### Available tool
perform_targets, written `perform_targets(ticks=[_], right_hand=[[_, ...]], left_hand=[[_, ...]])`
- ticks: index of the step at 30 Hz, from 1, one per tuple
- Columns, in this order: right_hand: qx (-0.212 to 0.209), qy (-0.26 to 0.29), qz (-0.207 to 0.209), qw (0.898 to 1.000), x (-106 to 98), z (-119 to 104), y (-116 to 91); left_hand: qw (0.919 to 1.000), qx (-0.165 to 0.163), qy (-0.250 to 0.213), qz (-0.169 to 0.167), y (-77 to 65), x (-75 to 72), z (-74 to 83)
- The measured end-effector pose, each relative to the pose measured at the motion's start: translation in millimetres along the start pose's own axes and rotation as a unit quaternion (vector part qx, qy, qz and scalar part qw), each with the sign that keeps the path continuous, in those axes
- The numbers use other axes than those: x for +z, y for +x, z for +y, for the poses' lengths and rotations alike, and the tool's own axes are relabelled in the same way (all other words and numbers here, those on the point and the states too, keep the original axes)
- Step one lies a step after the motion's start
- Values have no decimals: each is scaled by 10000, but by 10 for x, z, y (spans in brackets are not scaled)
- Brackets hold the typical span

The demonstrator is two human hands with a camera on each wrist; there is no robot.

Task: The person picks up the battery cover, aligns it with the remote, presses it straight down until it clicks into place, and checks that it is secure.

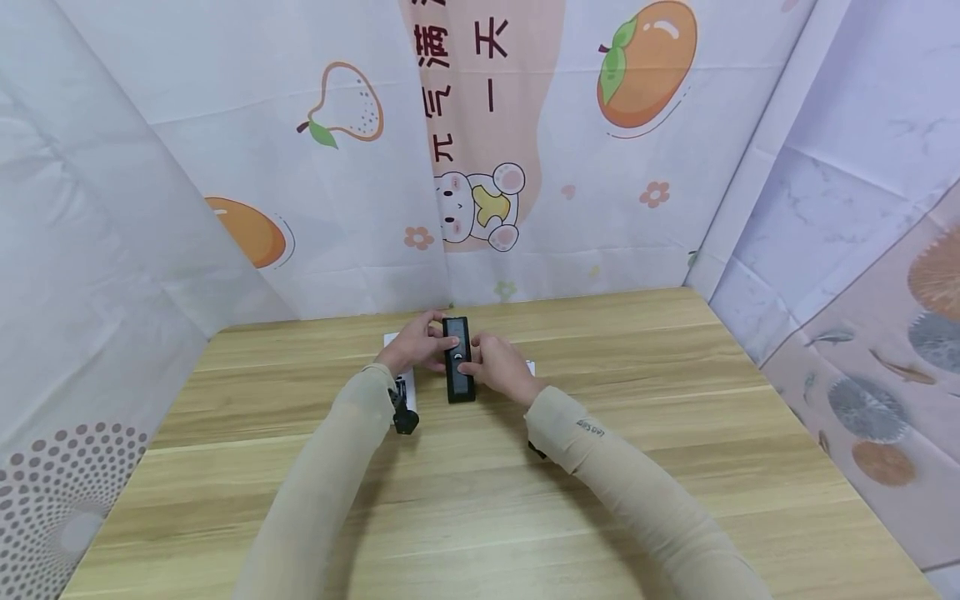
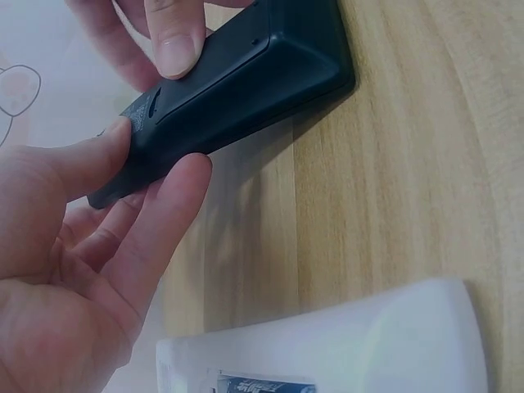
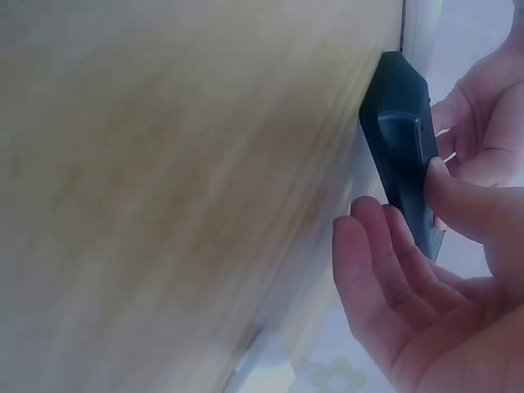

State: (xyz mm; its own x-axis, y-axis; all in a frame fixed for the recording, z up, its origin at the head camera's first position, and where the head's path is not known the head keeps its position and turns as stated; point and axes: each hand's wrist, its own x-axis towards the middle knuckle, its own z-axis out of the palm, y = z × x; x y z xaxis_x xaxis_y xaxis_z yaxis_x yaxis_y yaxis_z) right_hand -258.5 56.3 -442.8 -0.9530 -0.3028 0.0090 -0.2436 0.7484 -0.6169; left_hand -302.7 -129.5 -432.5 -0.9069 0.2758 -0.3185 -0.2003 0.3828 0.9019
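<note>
A black remote control (image 1: 460, 388) is held near the table's far edge, its back with the long battery cover facing up. My left hand (image 1: 414, 343) grips its far part, thumb on the back and fingers along the side and underneath. My right hand (image 1: 507, 368) holds it from the other side, its thumb pressing on the cover (image 2: 233, 53) near the small latch notch. In the right wrist view, the tapered black end of the remote (image 3: 396, 115) points away from my right hand, whose fingers lie along its side.
A white device (image 2: 385, 336) with a small dark window lies on the wooden table (image 1: 480, 517) beneath my left wrist. Another white object (image 1: 531, 367) shows partly behind my right hand. A printed curtain (image 1: 345, 208) hangs along the table's far edge.
</note>
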Motion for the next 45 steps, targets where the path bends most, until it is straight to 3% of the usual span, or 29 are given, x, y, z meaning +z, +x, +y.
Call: perform_targets(ticks=[6, 11, 17, 25, 35, 45], right_hand=[[69, -108, -496, 9987, -34, -13, -19], [314, 371, -1013, 9937, -53, -42, -23], [816, 780, -1304, 9850, -47, -23, -27], [900, 1183, -1362, 9795, -39, -12, -28], [632, 1188, -1256, 9829, -34, 61, -10], [503, 1148, -1260, 9841, -57, 55, -35]], left_hand=[[10000, -44, 43, 4, 3, 2, -22], [10000, -51, 82, -5, 11, 13, -37], [9999, -48, 161, -12, 8, 57, -38], [9994, -58, 329, -2, -8, 49, -1], [9986, 20, 526, 86, -30, 42, 15], [9983, 173, 532, -176, -115, 50, 51]])
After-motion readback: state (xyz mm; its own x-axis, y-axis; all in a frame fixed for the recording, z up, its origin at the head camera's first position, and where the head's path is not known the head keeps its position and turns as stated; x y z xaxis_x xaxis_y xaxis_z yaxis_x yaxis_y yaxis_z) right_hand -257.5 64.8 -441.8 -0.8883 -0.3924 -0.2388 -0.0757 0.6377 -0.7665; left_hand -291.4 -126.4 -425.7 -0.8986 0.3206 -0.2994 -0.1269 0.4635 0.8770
